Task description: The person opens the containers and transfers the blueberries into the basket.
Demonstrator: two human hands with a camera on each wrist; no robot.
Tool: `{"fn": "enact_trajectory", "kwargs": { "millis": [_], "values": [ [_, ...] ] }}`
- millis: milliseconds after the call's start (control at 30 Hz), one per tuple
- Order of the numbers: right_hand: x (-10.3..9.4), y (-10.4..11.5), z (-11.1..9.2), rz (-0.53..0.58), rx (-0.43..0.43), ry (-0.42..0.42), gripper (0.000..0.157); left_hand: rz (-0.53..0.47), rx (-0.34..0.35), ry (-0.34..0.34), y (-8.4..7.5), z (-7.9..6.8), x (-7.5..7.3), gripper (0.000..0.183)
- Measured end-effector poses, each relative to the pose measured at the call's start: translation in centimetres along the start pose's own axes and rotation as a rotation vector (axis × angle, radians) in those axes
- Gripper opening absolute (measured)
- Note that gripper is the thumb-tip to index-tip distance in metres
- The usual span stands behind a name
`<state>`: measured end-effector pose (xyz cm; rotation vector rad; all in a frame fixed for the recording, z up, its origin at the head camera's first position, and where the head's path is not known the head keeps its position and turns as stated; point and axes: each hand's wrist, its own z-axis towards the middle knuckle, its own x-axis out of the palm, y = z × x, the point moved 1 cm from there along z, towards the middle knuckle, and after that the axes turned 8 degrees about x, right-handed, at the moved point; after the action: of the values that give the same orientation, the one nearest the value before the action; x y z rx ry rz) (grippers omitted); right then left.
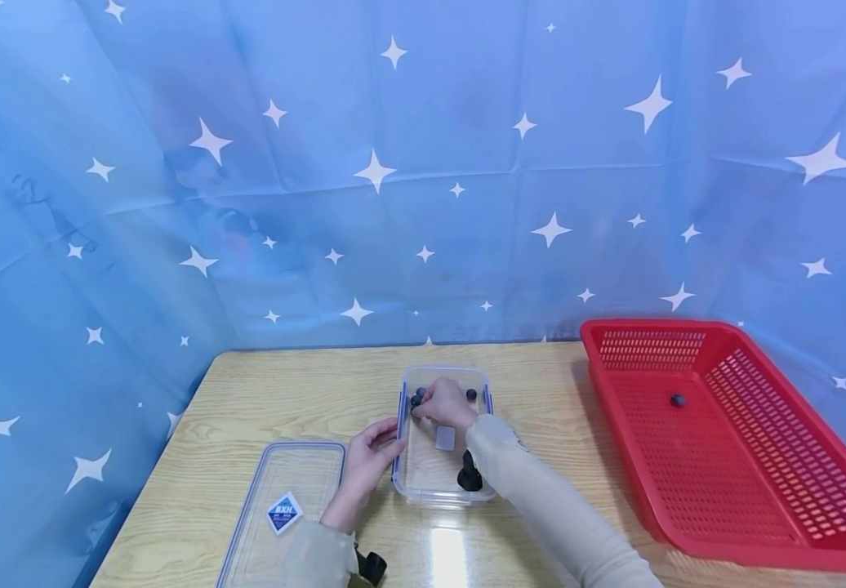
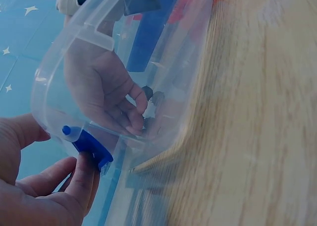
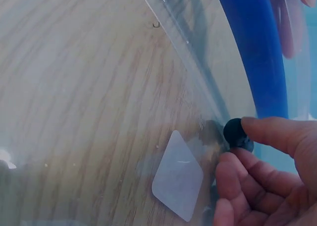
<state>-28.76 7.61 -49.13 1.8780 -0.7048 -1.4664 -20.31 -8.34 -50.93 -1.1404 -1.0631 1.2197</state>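
Note:
A clear plastic container (image 1: 420,474) with blue side latches stands on the table. My right hand (image 1: 447,402) reaches inside at its far left, where thumb and forefinger pinch a dark blueberry (image 3: 234,131) near the wall. Another berry shows right behind it in the right wrist view. More blueberries lie at the container's far end, one of them (image 1: 471,394) off to the right. From outside, my left hand (image 1: 366,465) touches the left wall; in the left wrist view its fingertips rest at the blue latch (image 2: 93,147), the thumb beside the container's corner.
Left of the container lies its clear lid (image 1: 304,465), with a blue diamond label (image 1: 284,513). A large red basket (image 1: 632,482) stands at the right, one blueberry (image 1: 678,400) inside. A whitish diamond sticker (image 3: 178,179) shows at the container's base. Behind the table hangs a starry blue curtain (image 1: 460,245).

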Motion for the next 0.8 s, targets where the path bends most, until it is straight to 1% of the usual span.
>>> {"fn": "enact_trajectory", "kwargs": {
  "millis": [167,333,500,600,700,800],
  "values": [
    [0.2,-0.1,0.2,-0.013,0.015,0.012,0.023,0.001,-0.004,0.000,0.0,0.0,0.0,0.041],
    [0.1,0.0,0.1,-0.013,0.045,0.010,0.016,-0.001,-0.003,-0.011,-0.1,-0.1,0.0,0.042],
    [-0.2,0.4,0.0,0.060,0.132,0.014,0.007,0.004,0.002,-0.015,-0.2,-0.1,0.1,0.043],
    [-0.6,0.8,-0.2,0.104,0.171,0.022,0.006,-0.002,0.007,-0.015,-0.3,-0.1,0.1,0.042],
    [-1.3,1.3,-0.3,0.122,0.159,0.024,0.008,-0.003,0.015,-0.013,-0.3,-0.1,0.1,0.042],
    [-2.1,1.9,-0.5,0.206,0.142,0.044,0.010,-0.001,0.014,-0.011,-0.3,-0.2,0.1,0.042]
  ]
}}
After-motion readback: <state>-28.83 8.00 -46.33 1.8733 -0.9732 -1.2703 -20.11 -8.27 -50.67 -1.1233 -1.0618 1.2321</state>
